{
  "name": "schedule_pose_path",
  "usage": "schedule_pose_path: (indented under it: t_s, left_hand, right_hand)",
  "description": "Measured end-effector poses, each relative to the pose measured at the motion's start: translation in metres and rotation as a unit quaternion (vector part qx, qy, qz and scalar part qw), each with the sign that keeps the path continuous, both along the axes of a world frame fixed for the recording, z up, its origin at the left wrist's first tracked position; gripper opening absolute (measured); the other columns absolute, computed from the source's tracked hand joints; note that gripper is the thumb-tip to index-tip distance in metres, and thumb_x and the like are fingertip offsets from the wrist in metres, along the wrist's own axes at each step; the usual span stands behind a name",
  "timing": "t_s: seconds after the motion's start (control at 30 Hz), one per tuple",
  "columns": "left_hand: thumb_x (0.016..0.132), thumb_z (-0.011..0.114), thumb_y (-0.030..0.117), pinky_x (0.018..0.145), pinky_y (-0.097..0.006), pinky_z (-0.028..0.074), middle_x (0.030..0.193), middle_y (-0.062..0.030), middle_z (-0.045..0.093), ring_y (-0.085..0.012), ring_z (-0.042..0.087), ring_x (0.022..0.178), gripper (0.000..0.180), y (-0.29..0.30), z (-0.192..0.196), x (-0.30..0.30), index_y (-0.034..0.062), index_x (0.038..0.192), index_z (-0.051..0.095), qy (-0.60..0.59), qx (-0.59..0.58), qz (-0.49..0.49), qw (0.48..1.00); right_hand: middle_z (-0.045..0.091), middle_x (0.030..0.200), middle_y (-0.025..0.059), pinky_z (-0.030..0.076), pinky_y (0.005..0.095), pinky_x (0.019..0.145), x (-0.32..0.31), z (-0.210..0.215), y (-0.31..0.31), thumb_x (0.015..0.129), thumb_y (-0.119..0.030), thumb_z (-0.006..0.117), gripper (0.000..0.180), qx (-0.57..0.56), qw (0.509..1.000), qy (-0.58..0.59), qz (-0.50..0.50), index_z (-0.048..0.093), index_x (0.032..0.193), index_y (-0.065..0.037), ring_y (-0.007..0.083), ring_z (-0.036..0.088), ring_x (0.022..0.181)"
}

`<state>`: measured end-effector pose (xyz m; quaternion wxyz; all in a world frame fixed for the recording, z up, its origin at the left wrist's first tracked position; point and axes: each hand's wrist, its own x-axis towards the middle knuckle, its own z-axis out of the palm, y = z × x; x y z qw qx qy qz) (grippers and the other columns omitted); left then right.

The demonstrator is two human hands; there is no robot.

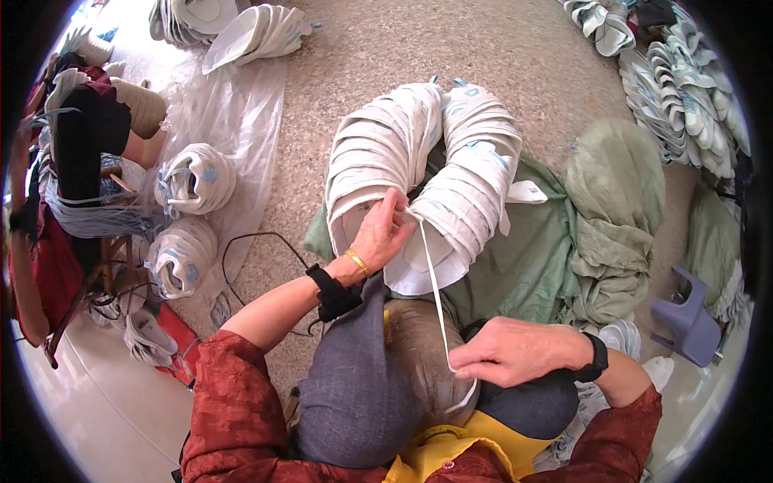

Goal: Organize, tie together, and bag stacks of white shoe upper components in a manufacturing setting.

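Note:
A thick bundle of white shoe uppers [378, 149], nested in a curved horseshoe row, lies in front of my knees with both ends toward me. At its near inner edge, my left hand [382, 229] has its fingers bent and pressed against the uppers. A white cord [433, 282] runs taut from beside those fingertips down to my right hand [515, 351], which pinches it above my lap. The cord's tail hangs below the right hand. Exactly what lies under the left fingertips is hidden.
Green cloth [523, 241] lies beneath and right of the bundle, near a bulky green sack [616, 209]. Two rolled upper bundles [196, 179] rest on clear plastic sheeting at left. More uppers [676, 97] are piled far right, above a grey-blue plastic stool [688, 318].

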<state>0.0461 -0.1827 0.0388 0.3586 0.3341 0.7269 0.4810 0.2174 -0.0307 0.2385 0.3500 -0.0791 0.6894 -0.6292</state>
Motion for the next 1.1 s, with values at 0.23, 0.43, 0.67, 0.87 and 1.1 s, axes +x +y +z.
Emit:
schedule_pose_path:
  t_s: [0.23,0.43,0.67,0.87,1.1]
  left_hand:
    - [0.080,0.058,-0.003,0.077,-0.046,0.048,0.094,-0.0210,0.057,-0.0403,0.059,0.087,0.035,0.010,-0.014,0.001,0.0062,0.113,0.053,0.181,-0.045,-0.029,0.982]
    - [0.081,0.054,-0.006,0.073,-0.046,0.046,0.090,-0.0190,0.056,-0.0385,0.057,0.087,0.027,0.001,-0.024,-0.003,0.0043,0.106,0.052,0.176,0.015,0.016,0.984]
    - [0.077,0.056,-0.005,0.068,-0.037,0.044,0.100,-0.0157,0.044,-0.0294,0.048,0.077,0.023,-0.015,-0.013,-0.011,0.0026,0.098,0.049,0.147,0.011,-0.053,0.988]
    - [0.071,0.060,0.002,0.079,-0.048,0.047,0.102,-0.0203,0.047,-0.0411,0.053,0.095,0.024,-0.020,0.004,-0.012,0.0041,0.092,0.049,0.056,-0.011,-0.038,0.998]
    - [0.068,0.064,0.001,0.072,-0.044,0.050,0.107,-0.0213,0.052,-0.0398,0.058,0.090,0.024,-0.025,-0.001,-0.022,0.0017,0.089,0.053,0.249,-0.052,-0.076,0.964]
  right_hand:
    - [0.046,0.066,0.0213,0.040,0.0447,0.059,-0.012,-0.006,0.000,0.088,-0.015,0.057,0.020,0.002,1.000,-0.017,0.014,0.050,0.078,0.000,0.0406,0.045,0.062]
    - [0.058,0.074,0.0233,0.046,0.0473,0.067,-0.013,-0.048,0.007,0.087,-0.019,0.056,0.021,0.162,0.984,0.057,-0.043,0.061,0.083,0.001,0.0417,0.060,0.074]
    - [0.062,0.095,0.0220,0.048,0.0504,0.077,-0.023,-0.123,0.003,0.088,-0.014,0.059,0.018,0.299,0.929,0.137,-0.167,0.061,0.096,0.002,0.0436,0.061,0.090]
    - [0.061,0.101,0.0257,0.050,0.0497,0.082,-0.061,-0.155,-0.029,0.084,-0.006,0.063,0.044,0.171,0.923,0.157,-0.308,0.042,0.123,-0.001,0.0464,0.060,0.094]
    - [0.061,0.091,0.0191,0.049,0.0475,0.074,-0.052,-0.175,-0.016,0.081,-0.006,0.065,0.029,0.307,0.912,0.175,-0.207,0.051,0.105,-0.001,0.0397,0.063,0.087]
